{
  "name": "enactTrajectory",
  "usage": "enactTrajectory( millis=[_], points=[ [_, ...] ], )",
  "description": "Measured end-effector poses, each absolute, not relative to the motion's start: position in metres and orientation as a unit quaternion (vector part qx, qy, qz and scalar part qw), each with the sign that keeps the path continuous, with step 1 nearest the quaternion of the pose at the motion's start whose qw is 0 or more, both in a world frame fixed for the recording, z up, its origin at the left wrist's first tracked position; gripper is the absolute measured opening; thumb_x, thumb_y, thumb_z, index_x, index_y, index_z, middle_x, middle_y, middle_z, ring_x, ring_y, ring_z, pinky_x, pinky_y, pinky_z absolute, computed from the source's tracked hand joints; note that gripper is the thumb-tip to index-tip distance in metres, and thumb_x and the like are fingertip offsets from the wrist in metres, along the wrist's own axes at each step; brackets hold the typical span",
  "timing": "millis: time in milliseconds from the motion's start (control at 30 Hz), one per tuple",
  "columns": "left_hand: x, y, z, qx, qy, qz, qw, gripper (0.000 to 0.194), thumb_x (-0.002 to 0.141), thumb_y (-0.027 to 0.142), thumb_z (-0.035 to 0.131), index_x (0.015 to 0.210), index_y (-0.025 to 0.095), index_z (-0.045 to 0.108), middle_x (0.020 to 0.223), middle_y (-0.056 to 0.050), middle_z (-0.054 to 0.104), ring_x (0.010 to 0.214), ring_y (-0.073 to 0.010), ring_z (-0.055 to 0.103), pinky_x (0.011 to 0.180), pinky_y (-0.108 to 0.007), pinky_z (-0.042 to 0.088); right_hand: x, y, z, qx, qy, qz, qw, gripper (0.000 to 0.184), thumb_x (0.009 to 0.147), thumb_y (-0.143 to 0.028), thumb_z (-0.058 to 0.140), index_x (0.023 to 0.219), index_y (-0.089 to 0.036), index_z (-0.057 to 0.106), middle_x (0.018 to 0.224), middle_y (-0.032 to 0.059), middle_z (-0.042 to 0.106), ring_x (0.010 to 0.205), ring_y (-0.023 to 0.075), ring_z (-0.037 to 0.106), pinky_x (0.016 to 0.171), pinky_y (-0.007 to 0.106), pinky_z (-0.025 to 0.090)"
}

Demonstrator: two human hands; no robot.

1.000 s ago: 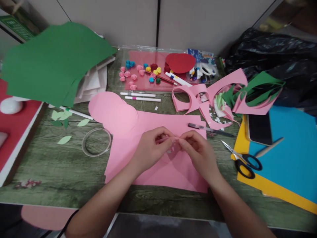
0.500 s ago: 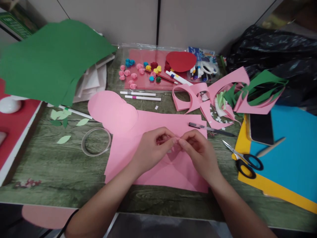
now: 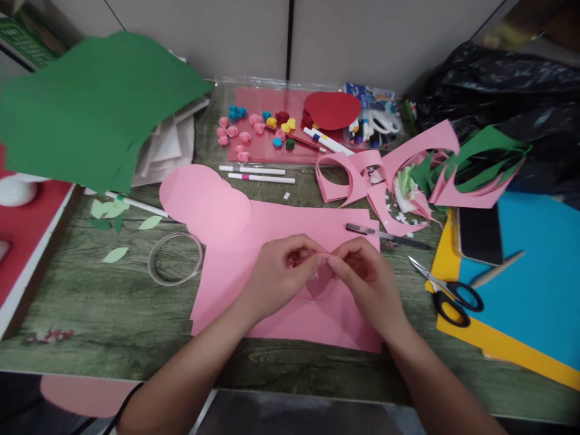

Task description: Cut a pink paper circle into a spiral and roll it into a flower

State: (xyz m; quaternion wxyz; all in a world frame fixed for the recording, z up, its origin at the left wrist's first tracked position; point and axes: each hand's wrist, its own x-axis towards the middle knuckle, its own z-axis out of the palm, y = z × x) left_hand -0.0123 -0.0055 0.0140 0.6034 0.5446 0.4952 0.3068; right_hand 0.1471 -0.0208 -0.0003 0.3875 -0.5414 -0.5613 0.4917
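Observation:
My left hand (image 3: pixel 276 278) and my right hand (image 3: pixel 365 281) meet above a large pink paper sheet (image 3: pixel 272 314) lying on the green wood-grain table (image 3: pixel 113 326). Both hands pinch a small pink paper piece (image 3: pixel 319 275) between thumbs and fingertips; it curves down under the fingers. Pink paper circles (image 3: pixel 206 199) lie at the sheet's upper left corner. A craft knife (image 3: pixel 385 234) rests just beyond my right hand.
Black-handled scissors (image 3: pixel 446 290) lie on yellow and blue sheets (image 3: pixel 534 290) at right, beside a phone (image 3: pixel 479 234). Pink and green offcuts (image 3: pixel 426 166), markers (image 3: pixel 258 175), small coloured paper flowers (image 3: pixel 258 128), a red disc (image 3: pixel 332 110), a tape ring (image 3: pixel 175 258), green sheets (image 3: pixel 90 103).
The small pink piece has been curled more between my fingertips; both hands stay in place. The view has shifted down slightly.

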Motion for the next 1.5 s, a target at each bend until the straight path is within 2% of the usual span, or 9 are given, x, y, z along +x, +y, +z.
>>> enactTrajectory(
  millis=[367, 633, 1067, 1300, 1500],
  points=[
    [-0.0128, -0.0045, 0.0147, 0.540, 0.495, 0.299, 0.612, 0.015, 0.079, 0.021, 0.053, 0.084, 0.016, 0.065, 0.070, -0.003, 0.063, 0.067, -0.0140, 0.058, 0.063, -0.027, 0.045, 0.1480, -0.0218, 0.0002, -0.541, -0.567, 0.483, 0.389, 0.009, 0.081, -0.024, 0.058, 0.074, -0.022, 0.053, 0.066, -0.0024, 0.055, 0.059, 0.0109, 0.053, 0.055, 0.024, 0.042],
    [-0.0141, -0.0040, 0.0119, 0.541, 0.471, 0.297, 0.630, 0.017, 0.077, 0.016, 0.051, 0.085, 0.017, 0.066, 0.081, -0.004, 0.066, 0.073, -0.0146, 0.058, 0.066, -0.026, 0.045, 0.1491, -0.0211, -0.0016, -0.542, -0.574, 0.480, 0.383, 0.009, 0.079, -0.026, 0.059, 0.074, -0.022, 0.053, 0.068, -0.0020, 0.055, 0.061, 0.0115, 0.052, 0.056, 0.024, 0.043],
    [-0.0155, 0.0006, 0.0137, 0.535, 0.450, 0.290, 0.653, 0.016, 0.073, 0.013, 0.052, 0.081, 0.016, 0.065, 0.076, -0.002, 0.064, 0.069, -0.0129, 0.054, 0.062, -0.024, 0.040, 0.1508, -0.0203, -0.0008, -0.545, -0.588, 0.471, 0.367, 0.015, 0.077, -0.028, 0.062, 0.070, -0.020, 0.052, 0.066, -0.0025, 0.053, 0.059, 0.0105, 0.049, 0.053, 0.023, 0.040],
    [-0.0161, 0.0010, 0.0132, 0.527, 0.444, 0.294, 0.662, 0.016, 0.073, 0.011, 0.053, 0.080, 0.016, 0.065, 0.073, -0.002, 0.063, 0.067, -0.0122, 0.054, 0.061, -0.024, 0.041, 0.1489, -0.0200, 0.0007, -0.541, -0.554, 0.500, 0.388, 0.011, 0.075, -0.028, 0.065, 0.081, -0.022, 0.058, 0.075, -0.0005, 0.059, 0.067, 0.0125, 0.056, 0.060, 0.025, 0.046],
    [-0.0142, -0.0007, 0.0135, 0.500, 0.445, 0.306, 0.677, 0.015, 0.074, 0.014, 0.055, 0.083, 0.016, 0.067, 0.076, -0.003, 0.065, 0.068, -0.0124, 0.056, 0.064, -0.025, 0.044, 0.1500, -0.0204, 0.0013, -0.563, -0.585, 0.405, 0.421, 0.006, 0.073, -0.020, 0.068, 0.077, -0.024, 0.066, 0.073, 0.0001, 0.061, 0.070, 0.0142, 0.056, 0.064, 0.029, 0.046]
  ],
)
